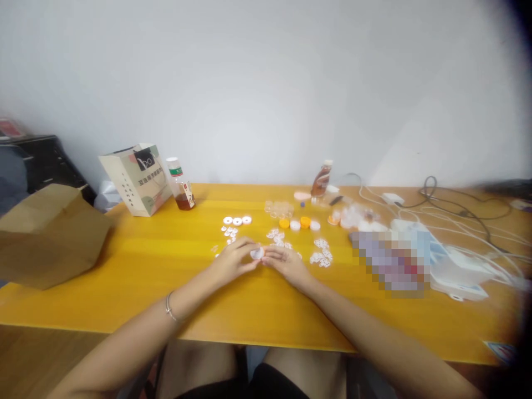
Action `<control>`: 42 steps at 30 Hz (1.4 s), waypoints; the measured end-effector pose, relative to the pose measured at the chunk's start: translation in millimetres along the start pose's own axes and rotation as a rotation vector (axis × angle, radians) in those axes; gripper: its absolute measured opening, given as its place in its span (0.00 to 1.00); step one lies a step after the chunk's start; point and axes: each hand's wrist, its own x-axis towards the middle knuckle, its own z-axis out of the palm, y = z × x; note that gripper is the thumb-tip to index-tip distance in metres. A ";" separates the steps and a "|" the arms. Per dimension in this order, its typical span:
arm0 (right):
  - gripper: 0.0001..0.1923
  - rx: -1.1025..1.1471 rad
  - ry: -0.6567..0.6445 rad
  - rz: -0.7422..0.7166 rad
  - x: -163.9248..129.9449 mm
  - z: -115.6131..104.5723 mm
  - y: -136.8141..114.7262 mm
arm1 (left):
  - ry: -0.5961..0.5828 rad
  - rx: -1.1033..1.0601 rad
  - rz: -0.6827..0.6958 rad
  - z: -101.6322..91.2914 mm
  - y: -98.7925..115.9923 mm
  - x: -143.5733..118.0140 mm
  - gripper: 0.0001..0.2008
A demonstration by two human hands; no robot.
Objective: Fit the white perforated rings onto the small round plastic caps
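At mid-table, your left hand and right hand pinch a small white cap together between their fingertips. Loosen that pinch and it could drop, rolling among the scattered white pieces.

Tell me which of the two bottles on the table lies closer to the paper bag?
The clear bottle with the green-banded label, holding brown liquid, stands right beside the paper bag. The brown bottle stands far off toward the cables.

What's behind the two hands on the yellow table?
Behind the left hand and right hand lie small white pieces, white rings and orange and white caps. Anything beneath the hands is hidden.
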 end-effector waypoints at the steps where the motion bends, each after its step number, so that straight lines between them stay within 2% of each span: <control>1: 0.16 0.032 -0.006 0.009 0.3 0.5 0.9 | 0.006 0.008 0.003 0.6 0.0 0.2 0.14; 5: 0.16 0.073 0.032 0.028 0.3 2.1 2.4 | 0.001 0.035 -0.002 4.6 0.8 0.4 0.14; 10: 0.16 0.020 0.024 0.035 -1.3 3.8 0.6 | -0.087 -0.019 -0.024 3.7 0.3 0.1 0.15; 13: 0.15 -0.099 -0.002 0.002 -1.2 2.8 -3.2 | -0.116 -0.033 -0.054 2.0 -0.6 -0.3 0.15; 15: 0.14 -0.278 0.044 -0.034 0.7 -4.2 -8.6 | -0.116 -0.019 -0.070 1.6 -1.1 -0.3 0.15; 16: 0.14 -0.396 0.101 -0.054 2.2 -10.8 -12.0 | -0.115 -0.007 -0.079 1.6 -1.4 -0.2 0.15; 17: 0.14 -0.527 0.212 -0.076 3.9 -19.6 -15.8 | -0.114 0.005 -0.089 1.6 -1.8 -0.2 0.14; 19: 0.15 -0.611 0.349 -0.080 6.9 -43.1 -23.4 | -0.121 0.023 -0.114 1.9 -2.9 -0.2 0.13; 20: 0.15 -0.740 0.459 -0.064 7.6 -56.7 -26.7 | -0.129 0.029 -0.125 2.0 -3.6 -0.3 0.12; 21: 0.15 -0.881 0.516 -0.031 7.4 -70.7 -29.5 | -0.140 0.034 -0.132 2.1 -4.2 -0.4 0.12; 23: 0.17 -1.111 0.586 0.091 4.2 -96.6 -33.2 | -0.167 0.037 -0.136 2.1 -5.2 -0.5 0.11; 25: 0.26 -1.222 0.622 0.282 -1.8 -115.0 -34.4 | -0.191 0.043 -0.128 1.8 -5.5 -0.6 0.10; 27: 0.34 -1.252 0.576 0.421 -7.7 -123.0 -33.4 | -0.208 0.048 -0.115 1.5 -5.3 -0.4 0.09; 30: 0.36 -1.226 0.434 0.568 -10.4 -116.9 -28.1 | -0.213 0.044 -0.102 1.5 -4.7 -0.1 0.09; 32: 0.35 -1.237 0.367 0.576 -8.0 -105.7 -23.2 | -0.215 0.037 -0.098 1.9 -4.5 0.1 0.09; 34: 0.35 -1.272 0.322 0.514 -4.4 -93.2 -18.4 | -0.221 0.031 -0.096 2.5 -4.3 0.3 0.09; 42: 0.27 -1.428 0.355 0.287 12.1 -61.8 -4.8 | -0.228 0.035 -0.083 4.4 -2.1 1.0 0.09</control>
